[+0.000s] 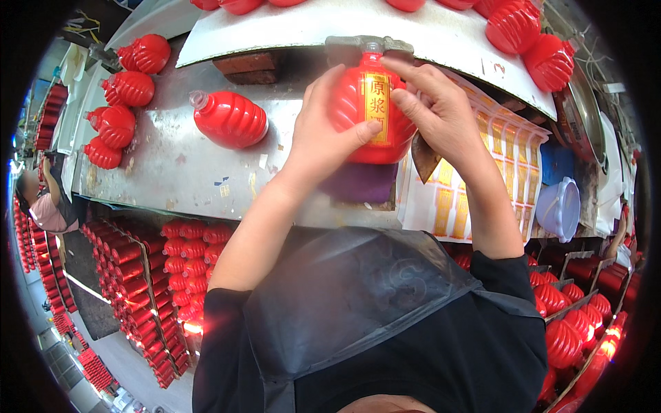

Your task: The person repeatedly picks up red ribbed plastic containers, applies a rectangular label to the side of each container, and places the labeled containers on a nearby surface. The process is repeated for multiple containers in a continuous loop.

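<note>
A glossy red ribbed bottle (348,104) lies on its side in front of me, its clear neck pointing away. A yellow and gold label (376,93) runs lengthwise down its upper face. My left hand (318,131) grips the bottle's left side, with the thumb laid across the label's near end. From the right, my right hand (441,113) curls against the bottle, its index finger and thumb at the label's far right edge. Purple cloth (365,182) shows under the bottle's near end. A dark pointed blade (425,160) sits just beneath my right hand.
Another red bottle (231,120) lies to the left on the metal table (165,172). Sheets of labels (451,206) spread at the right, beside a pale bucket (559,210). More red bottles (513,26) rest on the white board (275,31). Stacked red bottles (186,265) stand below the table.
</note>
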Demonstrator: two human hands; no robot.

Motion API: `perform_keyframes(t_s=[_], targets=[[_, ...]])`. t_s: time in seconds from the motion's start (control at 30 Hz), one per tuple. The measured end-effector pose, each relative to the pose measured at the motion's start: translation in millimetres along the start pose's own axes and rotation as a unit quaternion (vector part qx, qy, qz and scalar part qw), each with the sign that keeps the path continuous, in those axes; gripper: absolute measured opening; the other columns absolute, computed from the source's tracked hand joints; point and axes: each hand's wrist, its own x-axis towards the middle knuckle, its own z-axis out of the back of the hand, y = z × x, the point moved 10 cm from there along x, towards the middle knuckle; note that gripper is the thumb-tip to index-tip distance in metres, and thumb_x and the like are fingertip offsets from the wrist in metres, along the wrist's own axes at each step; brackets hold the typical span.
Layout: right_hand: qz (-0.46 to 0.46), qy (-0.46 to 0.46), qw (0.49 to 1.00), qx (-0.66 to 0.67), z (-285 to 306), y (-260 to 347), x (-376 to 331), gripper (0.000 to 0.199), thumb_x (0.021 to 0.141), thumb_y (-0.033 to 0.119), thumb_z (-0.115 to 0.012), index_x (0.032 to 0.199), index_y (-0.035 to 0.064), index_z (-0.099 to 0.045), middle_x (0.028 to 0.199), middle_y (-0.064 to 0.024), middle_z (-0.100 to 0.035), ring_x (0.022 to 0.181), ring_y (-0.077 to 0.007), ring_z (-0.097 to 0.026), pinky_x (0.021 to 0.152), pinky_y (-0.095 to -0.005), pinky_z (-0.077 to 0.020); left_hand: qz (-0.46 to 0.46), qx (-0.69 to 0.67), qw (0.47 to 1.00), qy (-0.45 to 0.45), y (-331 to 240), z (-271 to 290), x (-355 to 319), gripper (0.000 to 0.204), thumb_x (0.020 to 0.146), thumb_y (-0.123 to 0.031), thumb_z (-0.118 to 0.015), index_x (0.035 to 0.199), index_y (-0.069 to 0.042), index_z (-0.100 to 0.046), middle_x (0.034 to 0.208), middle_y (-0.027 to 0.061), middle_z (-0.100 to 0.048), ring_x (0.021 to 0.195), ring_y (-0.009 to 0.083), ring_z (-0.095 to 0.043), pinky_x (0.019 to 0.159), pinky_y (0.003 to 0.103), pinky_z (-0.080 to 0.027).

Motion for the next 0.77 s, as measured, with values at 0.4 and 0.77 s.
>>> perform_keyframes(t_s=[0.4,0.77], targets=[[0.022,0.048,0.998,-0.026,-13.5,2.2,14.4,0.046,0.088,0.021,-0.079,0.133,0.0147,-0.073,0.083,-0.0048,-0.050,0.075,-0.0175,-0.053,0.070,-0.0315,-0.0460,0.005,0.060,0.998,-0.002,-5.1,-1.6,-0.6,0.093,0.074,-0.028,-0.088,0.151,-0.003,-0.044,0.145,0.0143,-0.048,0.134,0.0262,-0.051,0.114,0.039,-0.044],[0.001,0.048,0.998,0.050,-17.4,-15.2,17.6,0.059,0.088,0.021,-0.081,0.144,0.0125,-0.064,0.088,0.0010,-0.052,0.075,-0.0122,-0.048,0.069,-0.0269,-0.0443,0.003,0.068,0.998,-0.011,-5.4,-0.6,-1.3,0.090,0.076,-0.030,-0.087,0.151,-0.003,-0.045,0.146,0.0154,-0.048,0.134,0.0269,-0.051,0.113,0.039,-0.044]])
